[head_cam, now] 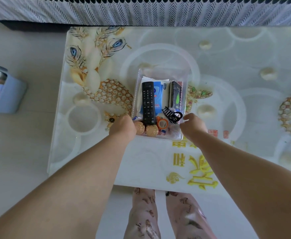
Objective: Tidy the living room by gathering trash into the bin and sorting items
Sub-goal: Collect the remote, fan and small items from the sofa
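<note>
At the clear box's rim, left hand and right hand fingers curl round it

Little here is legible to you. On the table, big gold Chinese characters stand upside down to you. The largest looks like 家 and the next like 和, and a third is partly hidden. Two red seals beside them are too small to read. The blue packet in the tray shows red digits "99". The key marks on the remote are unreadable.
</note>
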The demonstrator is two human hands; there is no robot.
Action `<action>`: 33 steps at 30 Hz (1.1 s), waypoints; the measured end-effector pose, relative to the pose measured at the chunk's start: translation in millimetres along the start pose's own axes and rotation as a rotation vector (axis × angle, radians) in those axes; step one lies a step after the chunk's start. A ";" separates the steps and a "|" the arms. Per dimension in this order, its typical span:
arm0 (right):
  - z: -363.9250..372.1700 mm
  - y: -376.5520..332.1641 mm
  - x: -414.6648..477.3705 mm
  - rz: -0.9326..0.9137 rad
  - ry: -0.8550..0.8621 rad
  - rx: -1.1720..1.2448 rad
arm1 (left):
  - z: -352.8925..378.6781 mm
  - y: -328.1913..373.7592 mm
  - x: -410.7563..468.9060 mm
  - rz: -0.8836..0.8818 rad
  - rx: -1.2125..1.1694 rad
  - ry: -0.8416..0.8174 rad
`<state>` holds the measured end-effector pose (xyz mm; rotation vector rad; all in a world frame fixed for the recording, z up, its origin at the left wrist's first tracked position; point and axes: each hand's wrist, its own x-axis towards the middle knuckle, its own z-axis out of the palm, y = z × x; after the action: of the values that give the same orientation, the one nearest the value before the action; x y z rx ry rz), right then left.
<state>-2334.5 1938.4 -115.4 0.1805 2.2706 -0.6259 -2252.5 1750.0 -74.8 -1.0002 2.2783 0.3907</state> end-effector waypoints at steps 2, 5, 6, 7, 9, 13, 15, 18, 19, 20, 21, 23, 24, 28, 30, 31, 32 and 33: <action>1.9 -3.4 2.1 0.007 0.019 -0.009 | -0.2 -1.2 7.8 -0.005 -0.092 -0.031; 2.0 -7.6 3.8 0.009 0.022 -0.042 | 2.3 -1.2 17.8 -0.061 -0.344 -0.064; 2.1 -9.6 3.3 0.001 0.020 -0.055 | 3.3 -1.9 20.1 -0.085 -0.414 -0.068; 1.6 -11.9 1.9 -0.011 0.021 -0.064 | 3.5 -2.5 22.0 -0.108 -0.473 -0.077; 1.6 -16.0 -2.6 -0.029 0.029 -0.073 | 4.1 -5.6 24.7 -0.157 -0.550 -0.101; 8.0 -24.2 -15.0 -0.052 0.050 -0.064 | 5.0 -23.9 25.1 -0.216 -0.514 -0.121; 16.4 -30.5 -23.2 -0.063 0.054 -0.062 | 5.2 -40.1 21.2 -0.212 -0.466 -0.120; 33.6 -42.1 -37.4 -0.098 0.018 -0.066 | 4.0 -70.2 12.7 -0.207 -0.362 -0.091; 40.9 -47.5 -42.5 -0.116 0.009 -0.066 | 1.8 -81.8 9.1 -0.210 -0.320 -0.085; 47.5 -52.0 -46.7 -0.133 0.001 -0.068 | -0.2 -91.6 6.0 -0.219 -0.283 -0.083; 55.4 -58.1 -51.9 -0.150 -0.009 -0.075 | -2.6 -103.3 3.1 -0.234 -0.260 -0.081; 70.5 -69.9 -62.2 -0.172 -0.034 -0.089 | -8.1 -124.5 -1.5 -0.268 -0.256 -0.069; 77.8 -75.4 -67.8 -0.176 -0.046 -0.091 | -10.7 -134.6 -3.0 -0.281 -0.263 -0.060; 118.4 -100.4 -94.5 -0.195 -0.105 -0.059 | -20.6 -186.1 -6.1 -0.321 -0.299 -0.035; 134.6 -108.2 -105.2 -0.187 -0.123 -0.050 | -22.6 -204.8 -4.9 -0.339 -0.314 -0.025; 148.8 -114.6 -112.1 -0.189 -0.137 -0.055 | -23.5 -220.4 -4.4 -0.358 -0.321 -0.020; 158.2 -118.7 -117.5 -0.191 -0.145 -0.055 | -24.1 -230.4 -3.4 -0.373 -0.317 -0.017; 169.4 -123.8 -123.1 -0.196 -0.157 -0.055 | -23.6 -242.8 -1.8 -0.389 -0.312 -0.010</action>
<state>-2178.2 1755.3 -80.8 -0.1162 2.1659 -0.6544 -2081.3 1576.7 -61.0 -1.5584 1.9857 0.5890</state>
